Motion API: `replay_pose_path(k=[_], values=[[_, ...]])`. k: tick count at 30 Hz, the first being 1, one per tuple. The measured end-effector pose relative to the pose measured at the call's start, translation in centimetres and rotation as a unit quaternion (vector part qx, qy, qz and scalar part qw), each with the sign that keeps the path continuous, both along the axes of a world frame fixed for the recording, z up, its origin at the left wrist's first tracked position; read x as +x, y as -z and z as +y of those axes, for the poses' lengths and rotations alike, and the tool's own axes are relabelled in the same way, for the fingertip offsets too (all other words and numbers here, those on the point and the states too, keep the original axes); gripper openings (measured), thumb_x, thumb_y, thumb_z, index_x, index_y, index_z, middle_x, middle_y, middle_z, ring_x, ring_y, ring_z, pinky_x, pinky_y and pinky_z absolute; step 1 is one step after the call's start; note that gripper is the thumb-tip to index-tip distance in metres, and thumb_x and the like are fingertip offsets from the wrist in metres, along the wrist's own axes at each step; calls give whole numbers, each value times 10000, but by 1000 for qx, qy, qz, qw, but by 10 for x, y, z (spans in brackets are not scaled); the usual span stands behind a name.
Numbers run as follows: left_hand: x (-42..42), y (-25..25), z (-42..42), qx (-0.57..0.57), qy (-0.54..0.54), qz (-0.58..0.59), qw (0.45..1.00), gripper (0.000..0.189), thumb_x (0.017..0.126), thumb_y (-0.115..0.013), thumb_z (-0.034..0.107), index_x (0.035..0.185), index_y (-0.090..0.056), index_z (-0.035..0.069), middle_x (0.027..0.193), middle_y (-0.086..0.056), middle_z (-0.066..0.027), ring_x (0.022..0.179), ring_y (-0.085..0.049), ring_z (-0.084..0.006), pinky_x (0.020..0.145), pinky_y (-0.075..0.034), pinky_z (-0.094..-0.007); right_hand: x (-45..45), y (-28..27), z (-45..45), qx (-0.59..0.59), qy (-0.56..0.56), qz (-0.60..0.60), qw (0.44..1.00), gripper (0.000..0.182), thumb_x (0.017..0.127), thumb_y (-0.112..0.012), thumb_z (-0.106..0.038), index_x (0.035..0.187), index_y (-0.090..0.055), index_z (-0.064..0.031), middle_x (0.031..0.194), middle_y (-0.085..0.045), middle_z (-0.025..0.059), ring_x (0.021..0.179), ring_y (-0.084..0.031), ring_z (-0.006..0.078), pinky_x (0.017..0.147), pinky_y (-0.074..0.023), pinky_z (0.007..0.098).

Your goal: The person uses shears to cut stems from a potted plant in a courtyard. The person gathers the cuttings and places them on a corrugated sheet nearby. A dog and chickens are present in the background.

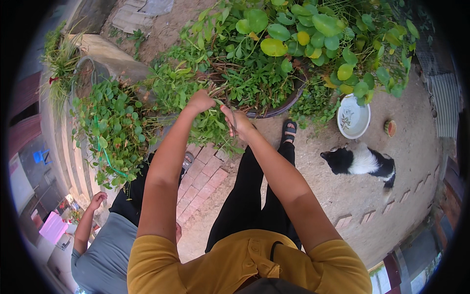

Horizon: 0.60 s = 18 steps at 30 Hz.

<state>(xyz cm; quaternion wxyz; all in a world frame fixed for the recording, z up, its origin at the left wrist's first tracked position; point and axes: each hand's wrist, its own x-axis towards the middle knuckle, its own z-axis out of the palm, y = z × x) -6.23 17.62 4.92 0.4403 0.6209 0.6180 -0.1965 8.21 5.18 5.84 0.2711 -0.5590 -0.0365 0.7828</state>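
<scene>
My left hand (201, 101) is closed around a bunch of cut-looking leafy stems (213, 126), whose green leaves hang below and left of the fist. Close on its right is my right hand (237, 121), its fingers around a slim dark tool (234, 117), possibly scissors; its shape is partly hidden by the fingers. The tool's upper end lies against the stems by my left hand. Both hands are at the near side of a large dark round planter (284, 108), filled with narrow-leaved green plants (253, 79). Reddish-brown bare stems (220, 68) show among them.
Round-leaved plants (319, 33) overhang the planter's far right; more (114, 121) grow at left. Another person in a grey shirt (106, 253) stands at my left. On the ground at right are a white basin (353, 115), a melon piece (390, 128) and a black-and-white dog (361, 161).
</scene>
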Motion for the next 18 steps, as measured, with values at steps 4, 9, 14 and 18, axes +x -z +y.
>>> replay_pose_path(k=[4, 9, 14, 18], values=[[5, -8, -5, -25, 38, 11, 999, 349, 619, -674, 189, 902, -640, -12, 828, -650, -194, 771, -633, -317, 719, -489, -363, 0, 6, 6, -16, -40, 3, 999, 699, 716, -520, -747, 779, -451, -55, 630, -391, 25, 424, -389, 136, 388, -349, 273], [4, -9, -11, 3, 25, 10, 1000, 356, 611, -679, 172, 927, -638, 14, 764, -644, -167, 709, -621, -281, 678, -480, -349, 8, 3, 17, -7, -96, -51, 994, 793, 668, -461, -827, 742, -445, -37, 625, -393, 45, 396, -379, 137, 374, -332, 279], [5, -8, -25, 123, -7, -11, 992, 549, 637, -655, 165, 1164, -525, 81, 869, -651, -175, 793, -626, -335, 717, -483, -384, 10, 12, 19, 2, -75, -75, 994, 696, 741, -493, -741, 596, -432, -62, 433, -332, 13, 317, -330, 138, 338, -326, 288], [4, -18, -26, 147, 2, 17, 989, 695, 648, -643, 142, 1299, -397, 149, 919, -646, -184, 843, -617, -367, 733, -480, -427, -5, 5, 23, 12, -23, -100, 995, 618, 793, -527, -652, 609, -438, -68, 469, -358, 16, 345, -362, 136, 338, -336, 284]])
